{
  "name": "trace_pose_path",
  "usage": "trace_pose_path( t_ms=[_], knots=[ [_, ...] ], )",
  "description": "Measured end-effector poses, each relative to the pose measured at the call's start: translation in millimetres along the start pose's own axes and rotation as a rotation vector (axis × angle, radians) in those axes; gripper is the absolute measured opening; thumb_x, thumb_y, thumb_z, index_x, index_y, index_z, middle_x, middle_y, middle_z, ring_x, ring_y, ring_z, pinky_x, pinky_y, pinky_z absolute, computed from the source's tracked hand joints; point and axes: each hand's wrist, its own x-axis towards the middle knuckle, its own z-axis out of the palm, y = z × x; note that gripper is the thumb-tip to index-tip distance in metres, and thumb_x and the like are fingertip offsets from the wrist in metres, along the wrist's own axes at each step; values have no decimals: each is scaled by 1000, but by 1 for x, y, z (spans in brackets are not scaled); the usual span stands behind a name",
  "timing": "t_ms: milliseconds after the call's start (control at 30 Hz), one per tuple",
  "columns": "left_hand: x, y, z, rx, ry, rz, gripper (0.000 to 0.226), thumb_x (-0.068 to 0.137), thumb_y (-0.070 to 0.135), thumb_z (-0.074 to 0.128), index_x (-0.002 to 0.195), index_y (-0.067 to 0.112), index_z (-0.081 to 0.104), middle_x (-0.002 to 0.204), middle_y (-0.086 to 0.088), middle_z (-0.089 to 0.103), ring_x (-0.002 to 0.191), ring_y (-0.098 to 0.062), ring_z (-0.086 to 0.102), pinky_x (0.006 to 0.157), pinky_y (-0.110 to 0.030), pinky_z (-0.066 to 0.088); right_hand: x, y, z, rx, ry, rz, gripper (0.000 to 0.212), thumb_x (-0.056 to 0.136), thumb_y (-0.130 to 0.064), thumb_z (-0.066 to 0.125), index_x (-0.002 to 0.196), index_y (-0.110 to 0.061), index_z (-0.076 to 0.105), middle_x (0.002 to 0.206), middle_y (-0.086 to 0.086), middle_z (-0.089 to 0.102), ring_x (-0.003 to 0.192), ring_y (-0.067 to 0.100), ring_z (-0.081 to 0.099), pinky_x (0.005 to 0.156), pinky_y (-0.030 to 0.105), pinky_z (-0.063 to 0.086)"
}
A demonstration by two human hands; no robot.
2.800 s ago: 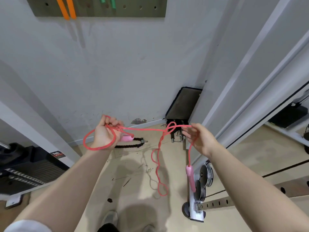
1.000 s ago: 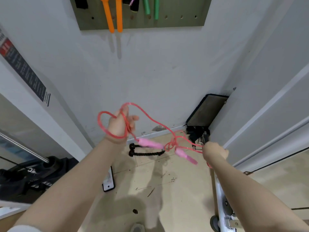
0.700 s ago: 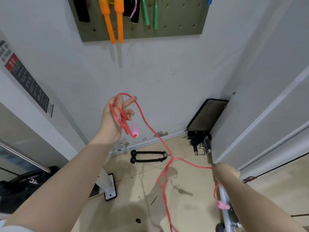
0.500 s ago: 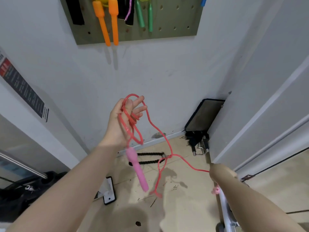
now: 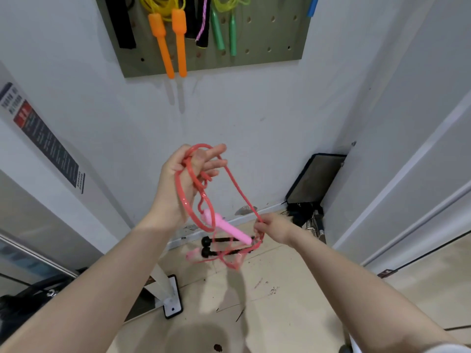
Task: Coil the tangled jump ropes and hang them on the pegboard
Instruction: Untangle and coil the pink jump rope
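While the left hand (image 5: 187, 179) is raised in front of the pale wall, several loops of a thin red plastic jump rope (image 5: 230, 178) hang around its palm and thumb, with the fingers (image 5: 216, 150) mostly extended and only loosely bent over the cord. Below that hand, one pink plastic handle (image 5: 226, 226) of the rope dangles at a slant from the coils. From the top of the left hand a single strand runs down and to the right to the right hand (image 5: 274, 226), whose thumb and fingertips are pinched together on the cord. Under the right hand more of the rope hangs in a loose red tangle, and a second pink handle (image 5: 192, 254) shows blurred at the tangle's left edge, below the left hand.

High above the left hand, an olive-green pegboard (image 5: 267, 34) is fixed to the wall. On it hang a yellow rope with two orange handles (image 5: 169, 42), a yellow-green rope with two green handles (image 5: 224, 31), a black strap (image 5: 122, 24) and part of a blue handle (image 5: 313, 6) at the board's right side. On the beige floor below the left hand lies a black braided rope with ball ends (image 5: 207, 247), partly behind the red tangle. A dark framed panel (image 5: 316, 179) leans in the corner, to the right of the left hand.
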Motion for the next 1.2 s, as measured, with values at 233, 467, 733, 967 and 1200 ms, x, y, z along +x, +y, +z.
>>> trace_pose_path(
  t_ms=[233, 467, 733, 967, 1200],
  knots=[
    [-10, -24, -36, 309, 98, -131, 17, 94, 3, 48, 89, 19, 49, 64, 1, 70, 45, -12, 50, 47, -22, 39, 10, -45, 1, 114, 139, -70, 28, 93, -8, 44, 70, -17, 57, 77, 2, 64, 60, 9, 48, 56, 18, 36],
    [-23, -64, -40, 427, -68, -494, 39, 85, 17, 66, 117, 26, 46, 106, -1, 68, 70, -10, 62, 61, -26, 48, -13, -88, -13, 455, 19, -183, 25, 99, -12, 38, 80, -11, 54, 55, -6, 62, 45, 4, 45, 48, 16, 34],
    [-7, -54, -26, 322, -42, -527, 12, 93, 32, 54, 97, 20, 55, 95, -2, 74, 44, -12, 42, 43, -22, 38, -20, -90, -21, 581, 61, -169, 16, 98, -12, 45, 82, -14, 43, 57, 1, 66, 62, 23, 44, 41, 13, 33],
    [0, -53, -18, 173, -17, -540, 25, 96, 31, 47, 77, 15, 44, 58, -3, 63, 31, -11, 36, 37, -18, 27, -26, -81, -26, 382, 178, -158, 24, 92, -21, 57, 72, -13, 47, 59, -1, 48, 51, 7, 42, 49, 10, 37],
    [5, -47, -19, 539, -121, -593, 25, 92, 0, 39, 98, 16, 58, 74, -11, 70, 37, -14, 54, 35, -18, 36, -14, -32, -51, 42, 649, 181, 29, 94, -25, 44, 75, -7, 58, 75, 12, 59, 74, 28, 52, 65, 32, 39]
  ],
)
